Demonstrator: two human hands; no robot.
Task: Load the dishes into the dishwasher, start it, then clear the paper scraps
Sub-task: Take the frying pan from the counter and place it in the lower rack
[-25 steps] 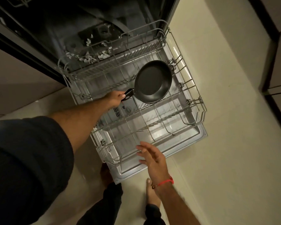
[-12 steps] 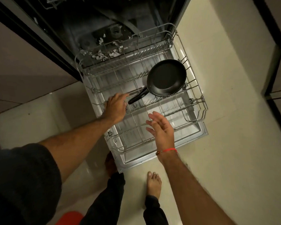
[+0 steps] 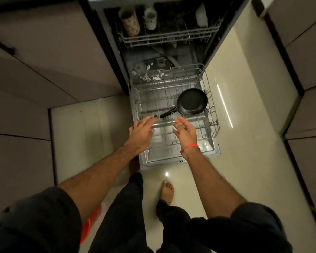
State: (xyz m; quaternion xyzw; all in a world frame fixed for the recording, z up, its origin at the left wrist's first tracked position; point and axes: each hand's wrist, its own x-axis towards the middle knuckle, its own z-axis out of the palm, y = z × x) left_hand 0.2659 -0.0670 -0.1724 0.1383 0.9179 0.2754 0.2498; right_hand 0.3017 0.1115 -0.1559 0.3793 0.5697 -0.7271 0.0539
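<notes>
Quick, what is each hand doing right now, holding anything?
Left hand: open, fingers straight, holding nothing, above the lower rack.
Right hand: open, holding nothing.

Dark short sleeves, long dark trousers, bare feet, and a thin red string round the right wrist

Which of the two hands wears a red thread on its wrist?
The right hand, over the pulled-out lower wire rack; the left hand beside it has a bare wrist.

Lower rack is bare wire metal, kinda dull grey. Frying pan looks matt black, nonstick-type. Floor is glossy tile. Paper scraps look crumpled white.
</notes>
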